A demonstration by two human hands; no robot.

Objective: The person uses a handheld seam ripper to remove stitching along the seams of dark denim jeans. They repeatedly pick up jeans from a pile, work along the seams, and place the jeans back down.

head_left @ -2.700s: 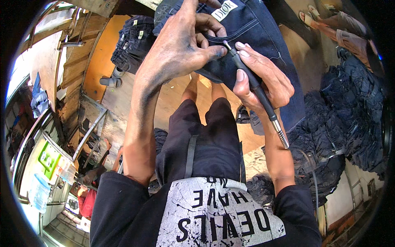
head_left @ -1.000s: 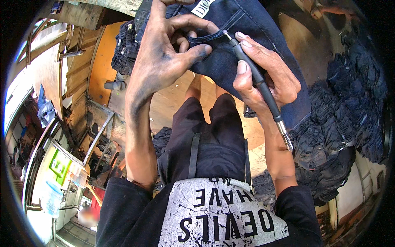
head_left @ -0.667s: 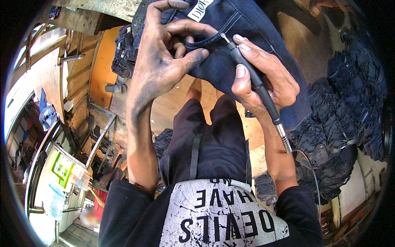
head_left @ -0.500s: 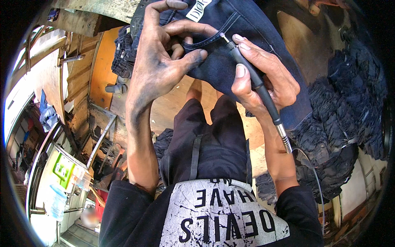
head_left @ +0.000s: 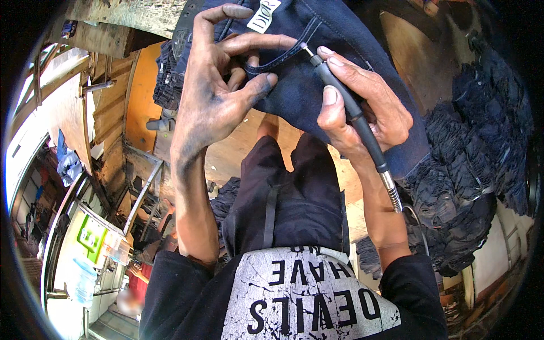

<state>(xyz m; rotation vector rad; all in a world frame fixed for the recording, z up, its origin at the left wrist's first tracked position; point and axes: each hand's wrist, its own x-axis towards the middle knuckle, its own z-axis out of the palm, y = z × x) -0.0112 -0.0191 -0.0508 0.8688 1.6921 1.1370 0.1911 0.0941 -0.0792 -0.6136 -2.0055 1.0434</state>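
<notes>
A dark blue denim garment (head_left: 340,85) with a stitched curved pocket edge (head_left: 277,59) and a small white label (head_left: 264,16) lies before me. My left hand (head_left: 218,93), smudged dark, holds the pocket edge. Its index finger stretches along the opening, other fingers curl at the edge, and the thumb rests lower on the cloth. My right hand (head_left: 368,107) grips a black pen-shaped rotary tool handpiece (head_left: 352,107) with a spring sleeve and thin cable at its rear. Its metal tip is at the pocket edge, close beside my left index fingertip.
Heaps of dark garments (head_left: 459,164) lie to the right. A folded dark stack (head_left: 167,73) sits at the far left, near sandals (head_left: 160,124). Further left are a metal frame (head_left: 143,187), a water jug (head_left: 82,280) and another person's arm (head_left: 139,272).
The garment and my left hand have shifted slightly left and down. The tool tip stays by the pocket edge, and both grips look the same.
</notes>
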